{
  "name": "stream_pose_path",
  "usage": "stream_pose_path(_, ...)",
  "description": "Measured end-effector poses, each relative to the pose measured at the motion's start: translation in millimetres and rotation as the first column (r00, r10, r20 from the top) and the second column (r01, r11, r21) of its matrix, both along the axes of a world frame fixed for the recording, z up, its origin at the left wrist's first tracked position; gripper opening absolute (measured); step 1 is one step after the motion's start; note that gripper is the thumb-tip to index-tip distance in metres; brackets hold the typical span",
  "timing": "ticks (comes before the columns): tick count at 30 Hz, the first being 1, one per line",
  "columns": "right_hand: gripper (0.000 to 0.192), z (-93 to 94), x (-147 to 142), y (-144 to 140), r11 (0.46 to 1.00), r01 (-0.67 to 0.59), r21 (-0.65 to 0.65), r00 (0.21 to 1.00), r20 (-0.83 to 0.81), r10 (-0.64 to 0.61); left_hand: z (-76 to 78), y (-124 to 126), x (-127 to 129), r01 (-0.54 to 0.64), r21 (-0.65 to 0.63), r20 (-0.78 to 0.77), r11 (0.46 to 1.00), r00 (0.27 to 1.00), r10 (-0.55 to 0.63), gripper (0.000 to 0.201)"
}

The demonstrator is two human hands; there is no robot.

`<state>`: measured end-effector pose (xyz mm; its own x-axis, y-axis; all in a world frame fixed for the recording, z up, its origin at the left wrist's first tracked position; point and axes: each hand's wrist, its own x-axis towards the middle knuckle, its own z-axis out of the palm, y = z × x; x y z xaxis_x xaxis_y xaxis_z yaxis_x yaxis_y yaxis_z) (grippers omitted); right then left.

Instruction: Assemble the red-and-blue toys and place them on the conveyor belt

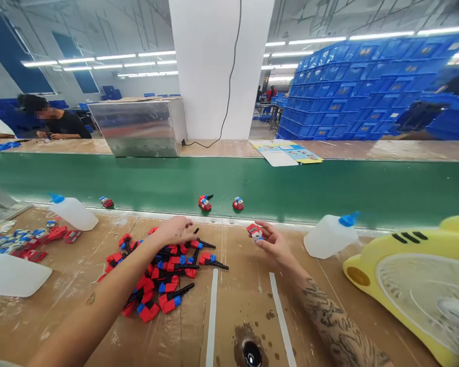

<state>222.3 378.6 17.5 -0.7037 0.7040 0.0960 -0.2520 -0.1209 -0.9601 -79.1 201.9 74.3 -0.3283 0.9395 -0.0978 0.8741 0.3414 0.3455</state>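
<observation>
My right hand (277, 244) grips a small red, white and blue plastic toy piece (255, 232) between thumb and fingers, a little above the cardboard-covered bench. Over the far side of a pile of red and blue parts with black rods (172, 265) is my left hand (175, 230), palm down. Its fingers reach out, slightly bent and apart, and no held piece shows in them. On the green conveyor belt (160, 178) beyond lie a red piece with a black rod (205, 203), a similar rodless piece (237, 203) and another (106, 202) farther left.
White bottles with blue caps stand left (74, 213) and right (331, 235). A yellow fan (409, 275) fills the right side. More parts (19, 242) lie far left. Near me is a dark round opening (251, 352). Blue crates (344, 92) and a co-worker (61, 120) are beyond the belt.
</observation>
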Motion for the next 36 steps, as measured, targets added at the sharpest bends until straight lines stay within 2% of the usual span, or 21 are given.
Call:
stream_pose_path(2,0.063,-2.0,5,-16,0.998,-0.014,-0.069,0.998,-0.063,0.009,-2.7,-23,11,0.034,-0.039,-0.025,0.999,0.999,-0.035,0.031)
stream_pose_path(4,0.061,-1.1,8,-34,0.991,-0.047,-0.124,0.990,-0.136,0.030,-9.7,-32,18,0.026,-0.037,-0.052,0.999,0.998,-0.028,0.023)
stream_pose_path(9,0.067,11.8,31,-83,0.958,-0.205,-0.202,0.951,-0.271,0.147,-18.4,-27,21,0.020,0.025,-0.005,1.000,1.000,-0.020,0.012)
stream_pose_path(14,0.069,29.8,57,-107,0.943,-0.287,-0.167,0.917,-0.332,0.220,-7.3,-28,14,0.048,0.098,0.136,0.994,0.989,-0.061,0.045)
stream_pose_path(17,0.062,30.2,61,-99,0.931,-0.326,-0.165,0.906,-0.335,0.258,1.9,-26,17,-0.025,0.193,0.218,0.981,0.976,-0.018,0.058)
stream_pose_path(18,0.061,27.1,60,-94,0.925,-0.329,-0.190,0.906,-0.340,0.252,4.9,-25,21,-0.089,0.240,0.309,0.967,0.951,0.011,0.062)
stream_pose_path(19,0.062,22.5,59,-89,0.919,-0.322,-0.227,0.909,-0.345,0.233,7.7,-24,27,-0.184,0.277,0.448,0.943,0.893,0.043,0.063)
stream_pose_path(20,0.064,17.0,58,-84,0.912,-0.308,-0.272,0.915,-0.347,0.205,10.1,-23,35,-0.301,0.281,0.616,0.911,0.785,0.070,0.061)
stream_pose_path(22,0.064,4.7,56,-75,0.895,-0.260,-0.362,0.930,-0.343,0.131,13.3,-25,56,-0.496,0.161,0.894,0.853,0.440,0.087,0.049)
stream_pose_path(23,0.062,-1.1,55,-72,0.888,-0.236,-0.396,0.935,-0.342,0.096,13.6,-28,69,-0.530,0.078,0.959,0.844,0.271,0.082,0.040)
stream_pose_path(24,0.059,-6.2,55,-69,0.881,-0.216,-0.421,0.937,-0.342,0.067,13.1,-32,82,-0.521,0.020,0.985,0.853,0.156,0.072,0.031)
stream_pose_path(25,0.057,-10.3,55,-67,0.874,-0.206,-0.439,0.938,-0.344,0.048,11.7,-36,95,-0.495,-0.009,0.996,0.869,0.077,0.054,0.025)
stream_pose_path(27,0.055,-15.8,55,-65,0.861,-0.211,-0.463,0.935,-0.352,0.040,7.3,-47,118,-0.436,-0.003,1.000,0.900,-0.001,0.003,0.033)
stream_pose_path(29,0.053,-18.0,56,-63,0.847,-0.211,-0.488,0.933,-0.358,0.027,2.5,-58,136,-0.383,0.017,1.000,0.924,-0.004,-0.020,0.041)
stream_pose_path(32,0.051,-18.3,54,-62,0.839,-0.174,-0.516,0.937,-0.349,-0.019,-2.8,-72,149,-0.312,0.008,0.998,0.950,0.061,0.012,0.036)
stream_pose_path(34,0.049,-17.9,53,-62,0.841,-0.149,-0.520,0.937,-0.346,-0.048,-4.5,-79,153,-0.262,0.009,0.988,0.965,0.152,0.032,0.038)
stream_pose_path(36,0.048,-17.8,52,-63,0.839,-0.150,-0.523,0.934,-0.354,-0.054,-4.5,-86,156,-0.187,0.018,0.949,0.982,0.314,0.043,0.046)
